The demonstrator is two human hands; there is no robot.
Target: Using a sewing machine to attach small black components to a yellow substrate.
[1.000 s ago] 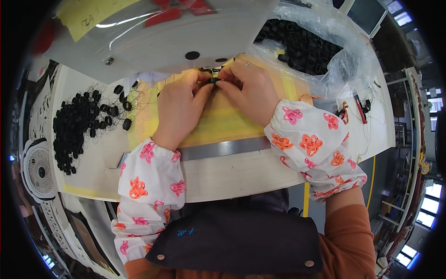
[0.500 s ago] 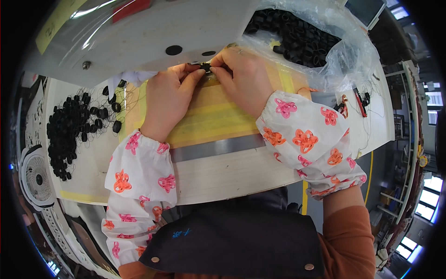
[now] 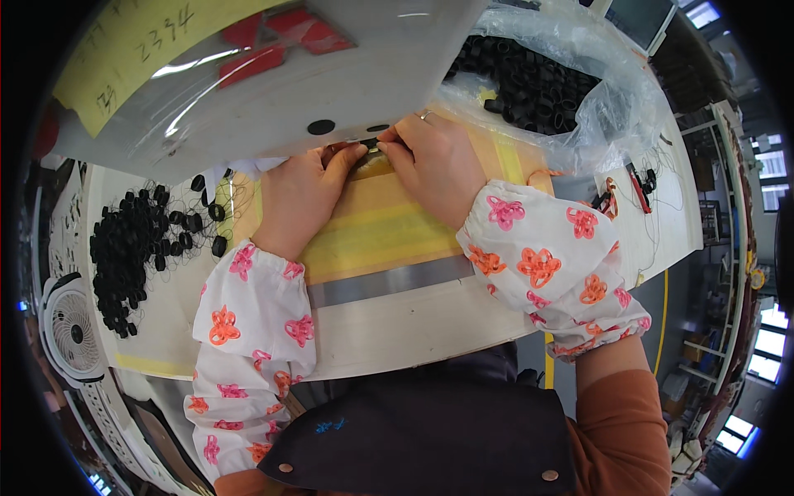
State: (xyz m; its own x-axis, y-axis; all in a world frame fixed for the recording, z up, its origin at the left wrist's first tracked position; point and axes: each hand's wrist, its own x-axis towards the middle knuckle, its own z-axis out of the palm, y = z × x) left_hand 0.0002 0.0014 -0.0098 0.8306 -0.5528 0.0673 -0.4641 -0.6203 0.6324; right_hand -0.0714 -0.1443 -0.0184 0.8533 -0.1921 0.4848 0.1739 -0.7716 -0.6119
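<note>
At the lower edge of a grey machine housing (image 3: 273,91), my two hands meet around a small black part (image 3: 370,144). My left hand (image 3: 299,192) pinches it from the left between thumb and fingertips. From the right, the thumb and fingers of my right hand (image 3: 437,169) close on its other side; a ring is on one finger. Most of the part is hidden by my fingertips. Below the hands lies a work surface covered in yellow tape (image 3: 364,227), with a grey metal strip (image 3: 389,283) along its near edge.
Many black rings with thin wire tails (image 3: 128,252) are heaped at the left. A clear plastic bag (image 3: 616,124) holds loose black rings (image 3: 542,83) at the back right. A red-handled tool (image 3: 639,188) lies on the right. A white fan (image 3: 73,331) stands beyond the left edge.
The view has tilted, so the housing shows more and the table sits slightly lower in the picture. Both hands remain together on the small black part.
</note>
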